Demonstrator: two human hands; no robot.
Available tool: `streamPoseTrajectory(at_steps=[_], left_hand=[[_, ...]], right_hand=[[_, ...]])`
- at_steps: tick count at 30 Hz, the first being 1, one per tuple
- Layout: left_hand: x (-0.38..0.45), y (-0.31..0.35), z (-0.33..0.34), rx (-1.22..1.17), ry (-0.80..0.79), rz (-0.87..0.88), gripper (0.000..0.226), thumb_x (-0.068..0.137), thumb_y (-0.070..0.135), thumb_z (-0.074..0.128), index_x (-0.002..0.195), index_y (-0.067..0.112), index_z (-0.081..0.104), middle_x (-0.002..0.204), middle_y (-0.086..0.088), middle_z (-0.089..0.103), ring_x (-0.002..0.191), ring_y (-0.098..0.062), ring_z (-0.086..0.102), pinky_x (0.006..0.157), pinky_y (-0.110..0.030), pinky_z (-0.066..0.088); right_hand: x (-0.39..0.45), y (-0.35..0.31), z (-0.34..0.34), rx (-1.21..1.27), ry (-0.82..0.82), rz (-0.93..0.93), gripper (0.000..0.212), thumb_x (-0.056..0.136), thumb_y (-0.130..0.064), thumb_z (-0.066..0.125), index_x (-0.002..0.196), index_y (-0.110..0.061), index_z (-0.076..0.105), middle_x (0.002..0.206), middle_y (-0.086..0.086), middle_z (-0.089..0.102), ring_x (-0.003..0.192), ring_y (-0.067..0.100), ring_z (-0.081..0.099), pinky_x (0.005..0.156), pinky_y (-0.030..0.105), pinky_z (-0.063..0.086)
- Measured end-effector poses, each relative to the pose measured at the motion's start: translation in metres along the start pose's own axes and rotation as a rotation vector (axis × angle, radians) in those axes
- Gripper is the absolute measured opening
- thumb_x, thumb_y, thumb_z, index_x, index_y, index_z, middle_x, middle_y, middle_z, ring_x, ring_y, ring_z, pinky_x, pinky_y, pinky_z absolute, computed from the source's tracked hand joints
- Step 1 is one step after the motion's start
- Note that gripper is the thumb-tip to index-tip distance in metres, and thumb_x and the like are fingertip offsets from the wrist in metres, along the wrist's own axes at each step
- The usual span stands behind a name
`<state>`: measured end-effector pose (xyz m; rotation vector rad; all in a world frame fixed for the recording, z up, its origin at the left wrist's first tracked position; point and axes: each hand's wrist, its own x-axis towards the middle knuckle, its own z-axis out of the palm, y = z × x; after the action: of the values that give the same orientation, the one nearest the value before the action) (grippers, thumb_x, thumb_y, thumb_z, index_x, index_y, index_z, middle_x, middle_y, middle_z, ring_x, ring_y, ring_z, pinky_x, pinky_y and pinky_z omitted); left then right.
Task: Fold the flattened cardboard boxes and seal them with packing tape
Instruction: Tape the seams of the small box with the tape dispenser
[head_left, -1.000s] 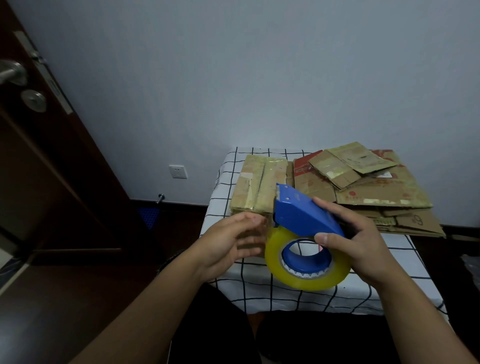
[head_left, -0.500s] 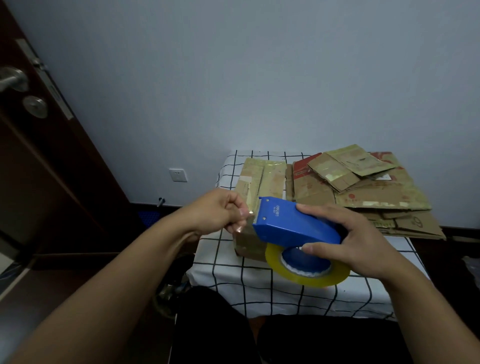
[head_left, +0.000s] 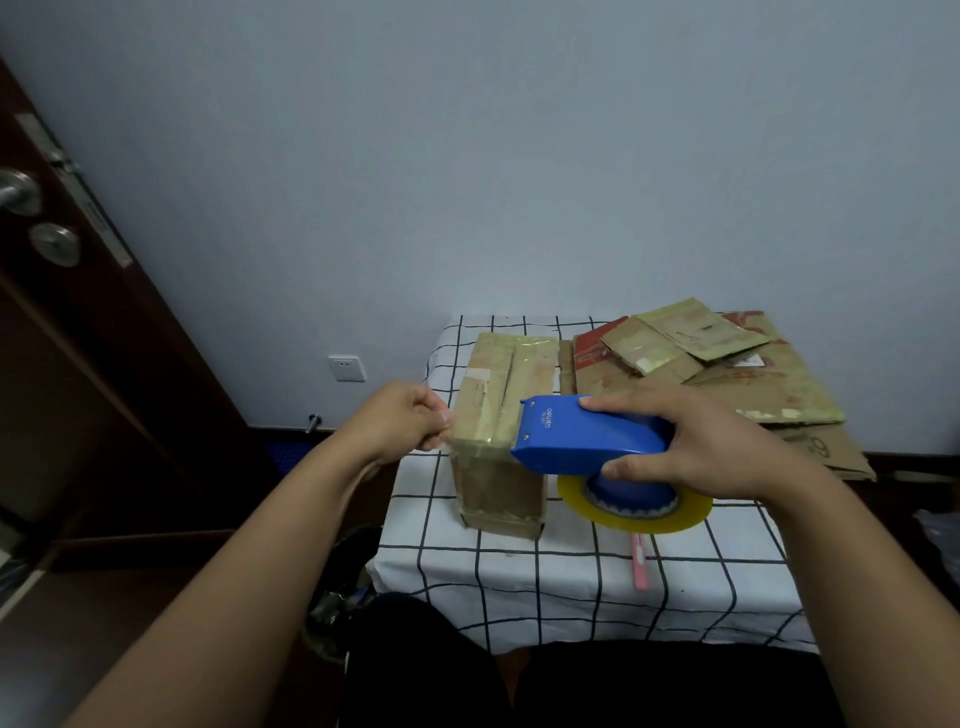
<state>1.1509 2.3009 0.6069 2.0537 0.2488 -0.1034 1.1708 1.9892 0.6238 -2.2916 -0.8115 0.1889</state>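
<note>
Pulling tape leftward, the left hand now pinches the tape end over the one folded box standing near-left on the table; earlier it was beside the roll. Right hand grips one blue dispenser. Flattened boxes stacked far right; count unclear.

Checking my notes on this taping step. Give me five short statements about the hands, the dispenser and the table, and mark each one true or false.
1. The right hand grips the blue tape dispenser. True.
2. The left hand lies flat on the tablecloth. False: it pinches the tape end beside the folded box.
3. The tape roll is red. False: it is yellowish.
4. Flattened cardboard is piled to the right of the folded box. True.
5. A pink pen-like item stands on top of the folded box. False: it lies on the checked tablecloth.
</note>
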Motion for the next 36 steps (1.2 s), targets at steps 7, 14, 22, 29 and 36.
streamPoseTrajectory(at_steps=[7, 14, 22, 29, 36], left_hand=[[0.0, 0.006, 0.0, -0.045, 0.075, 0.058, 0.012, 0.093, 0.01, 0.064, 0.081, 0.011, 0.063, 0.093, -0.008, 0.073, 0.059, -0.009, 0.055, 0.063, -0.023, 0.049], [-0.005, 0.017, 0.001, 0.067, 0.035, 0.123, 0.011, 0.09, 0.021, 0.07, 0.083, 0.012, 0.069, 0.095, -0.022, 0.069, 0.081, -0.017, 0.057, 0.085, -0.036, 0.05], [-0.002, 0.019, 0.005, 0.052, 0.052, 0.074, 0.015, 0.09, 0.02, 0.071, 0.077, 0.012, 0.068, 0.061, 0.006, 0.063, 0.062, -0.01, 0.056, 0.071, -0.029, 0.05], [-0.002, 0.011, 0.007, 0.042, 0.086, 0.043, 0.016, 0.09, 0.018, 0.07, 0.087, 0.002, 0.07, 0.055, 0.01, 0.06, 0.057, -0.01, 0.052, 0.065, -0.027, 0.048], [-0.002, -0.003, 0.01, -0.108, 0.15, 0.0, 0.015, 0.089, 0.012, 0.071, 0.076, 0.008, 0.066, 0.056, 0.001, 0.063, 0.052, -0.008, 0.055, 0.061, -0.022, 0.048]], right_hand=[[0.006, -0.004, -0.008, -0.13, -0.052, -0.048, 0.058, 0.079, -0.048, 0.075, 0.123, -0.064, 0.041, 0.119, -0.041, 0.041, 0.11, -0.014, 0.042, 0.084, 0.018, 0.043], [-0.006, 0.0, -0.01, -0.119, -0.155, 0.038, 0.067, 0.076, -0.051, 0.077, 0.127, -0.064, 0.036, 0.113, -0.033, 0.048, 0.096, -0.004, 0.055, 0.072, 0.019, 0.046], [-0.007, -0.004, -0.009, -0.075, -0.249, 0.1, 0.069, 0.067, -0.055, 0.074, 0.122, -0.053, 0.032, 0.098, -0.007, 0.064, 0.077, 0.009, 0.065, 0.064, 0.029, 0.054], [-0.002, -0.004, -0.003, -0.152, -0.308, 0.081, 0.078, 0.083, -0.045, 0.073, 0.137, -0.068, 0.021, 0.114, -0.025, 0.052, 0.089, -0.001, 0.058, 0.069, 0.016, 0.042], [0.007, -0.007, -0.009, -0.279, -0.262, 0.02, 0.067, 0.078, -0.077, 0.056, 0.132, -0.079, 0.016, 0.13, -0.013, 0.049, 0.111, 0.009, 0.049, 0.098, 0.036, 0.044]])
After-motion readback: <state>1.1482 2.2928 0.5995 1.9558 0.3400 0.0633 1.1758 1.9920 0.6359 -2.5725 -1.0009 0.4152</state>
